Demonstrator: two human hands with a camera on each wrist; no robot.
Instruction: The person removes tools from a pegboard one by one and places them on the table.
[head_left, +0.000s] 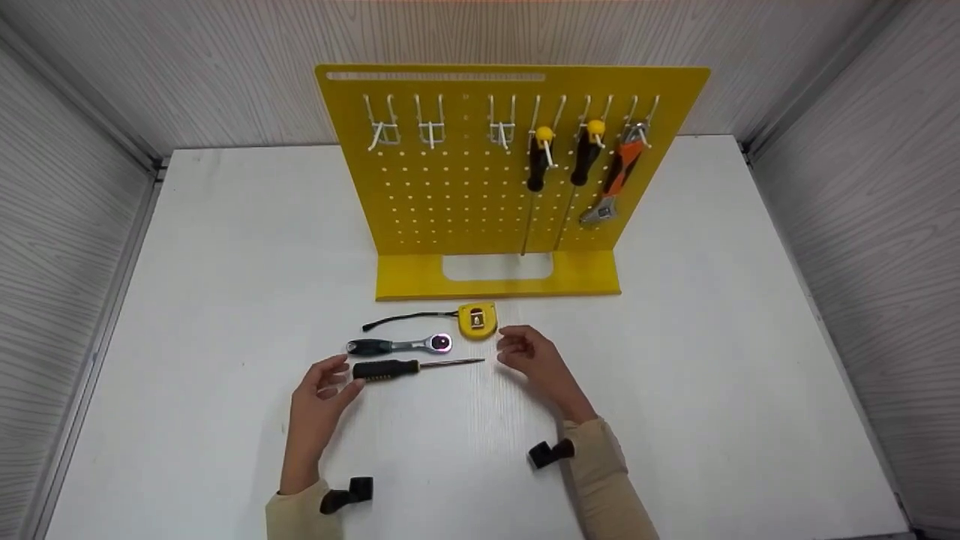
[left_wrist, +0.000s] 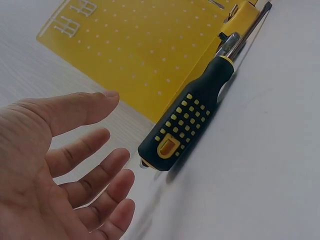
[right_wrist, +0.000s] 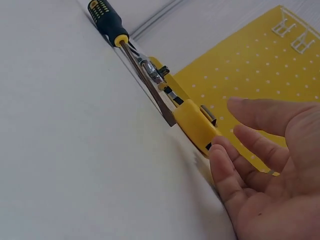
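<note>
A flat-blade screwdriver (head_left: 386,369) with a dark, yellow-dotted handle lies on the table, its tip toward the right. Behind it lies a ratchet wrench (head_left: 409,345) with a dark green grip. Farther back is a yellow tape measure (head_left: 477,321) with a black wrist strap. My left hand (head_left: 319,401) hovers beside the butt of the screwdriver handle (left_wrist: 187,117), fingers relaxed and apart, holding nothing. To the right of the tape measure (right_wrist: 196,125), my right hand (head_left: 536,367) has loosely bent fingers and holds nothing; whether a fingertip touches the tape measure I cannot tell.
A yellow pegboard (head_left: 465,180) stands behind the tools. Two screwdrivers with black handles (head_left: 538,161) and an orange-handled adjustable wrench (head_left: 621,169) hang on its right hooks. Three white hooks (head_left: 431,133) on the left and middle hold nothing. White table (head_left: 712,360) surrounds everything.
</note>
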